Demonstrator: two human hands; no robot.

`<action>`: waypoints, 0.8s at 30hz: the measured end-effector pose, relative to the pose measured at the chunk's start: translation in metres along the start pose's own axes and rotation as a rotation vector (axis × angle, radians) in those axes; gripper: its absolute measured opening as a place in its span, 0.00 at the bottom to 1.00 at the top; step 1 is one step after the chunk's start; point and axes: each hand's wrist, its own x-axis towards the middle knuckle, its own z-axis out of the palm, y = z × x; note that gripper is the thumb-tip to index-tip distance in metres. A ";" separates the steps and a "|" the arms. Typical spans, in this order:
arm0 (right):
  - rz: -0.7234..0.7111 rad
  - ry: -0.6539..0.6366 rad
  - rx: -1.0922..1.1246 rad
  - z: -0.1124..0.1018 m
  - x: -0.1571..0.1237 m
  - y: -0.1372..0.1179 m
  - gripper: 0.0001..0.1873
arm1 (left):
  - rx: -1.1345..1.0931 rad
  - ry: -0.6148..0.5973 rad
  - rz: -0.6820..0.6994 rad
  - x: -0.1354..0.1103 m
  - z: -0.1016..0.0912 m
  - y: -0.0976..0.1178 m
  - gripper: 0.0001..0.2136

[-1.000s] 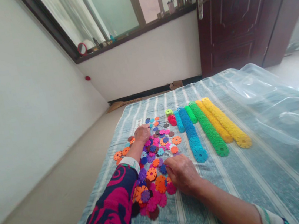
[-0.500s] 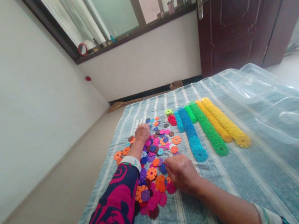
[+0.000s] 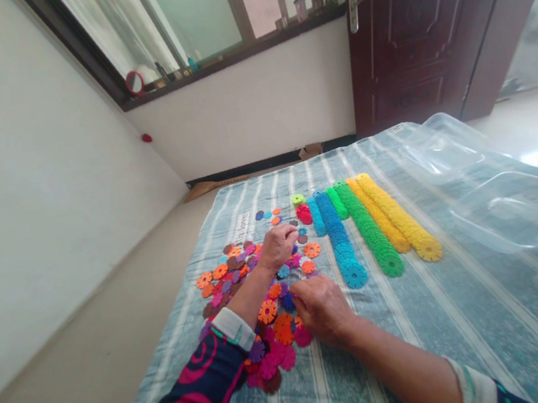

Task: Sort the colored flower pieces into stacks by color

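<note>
Slotted plastic snowflake discs (image 3: pixel 267 311) in orange, pink, purple, brown and blue lie in a loose pile on the striped cloth. My left hand (image 3: pixel 280 247) is over the pile's far right part, thumb and finger pinched on a small teal disc (image 3: pixel 302 231). Closer to me, my right hand (image 3: pixel 326 307) rests at the pile's right edge with its fingers curled together, beside a dark blue disc (image 3: pixel 288 302). What those fingers hold, if anything, is hidden. Overlapping rows of blue discs (image 3: pixel 338 231), green discs (image 3: pixel 368 227) and yellow discs (image 3: pixel 397 216) stretch out to the right.
Short rows of red discs (image 3: pixel 304 214) and bright green discs (image 3: pixel 336 203) lie at the far side. Clear plastic boxes (image 3: pixel 518 211) stand at the right of the cloth (image 3: pixel 435 331). Beyond are a wall, a windowsill (image 3: pixel 237 58) and a dark red door (image 3: pixel 406 39).
My left hand has moved right across the pile, and the teal disc now shows at its fingertips. My right hand has stayed by the dark blue disc. The view has shifted slightly.
</note>
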 end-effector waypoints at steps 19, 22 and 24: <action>0.011 0.003 0.020 -0.001 -0.001 0.000 0.05 | 0.026 -0.052 -0.030 0.017 0.032 0.030 0.06; 0.011 0.008 0.032 0.000 -0.001 0.000 0.05 | 0.026 -0.031 -0.036 0.014 0.031 0.029 0.05; 0.009 0.011 0.041 0.000 -0.001 0.000 0.05 | 0.030 -0.035 -0.034 0.013 0.031 0.028 0.05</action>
